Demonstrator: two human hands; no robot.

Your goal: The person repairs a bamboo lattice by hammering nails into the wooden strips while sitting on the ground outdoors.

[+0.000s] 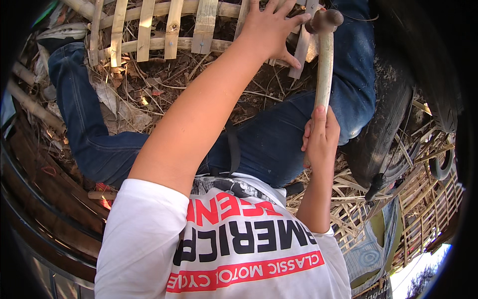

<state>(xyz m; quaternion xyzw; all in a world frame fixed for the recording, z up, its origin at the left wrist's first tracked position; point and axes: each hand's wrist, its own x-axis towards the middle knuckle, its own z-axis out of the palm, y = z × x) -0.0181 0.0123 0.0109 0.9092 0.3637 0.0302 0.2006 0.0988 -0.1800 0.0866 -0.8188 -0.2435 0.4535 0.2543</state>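
Hammer with pale wooden handle and rounded brown head (324, 70), at upper right, head near flat greyish wooden slat (300, 55). Gripped low on handle by right bare hand (322, 132), fingers closed round. At same slat, with thumb and fingers spread wide: left bare hand (266, 32) (pressing or just hovering, can't tell). Along top, pale slatted bamboo frame (172, 30), over brown leaf-littered ground (169, 82).

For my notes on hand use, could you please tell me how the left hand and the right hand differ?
The left hand is spread open by the wooden slats; the right hand is closed around the hammer. The left hand is higher in the picture, the right hand lower. Both are bare.
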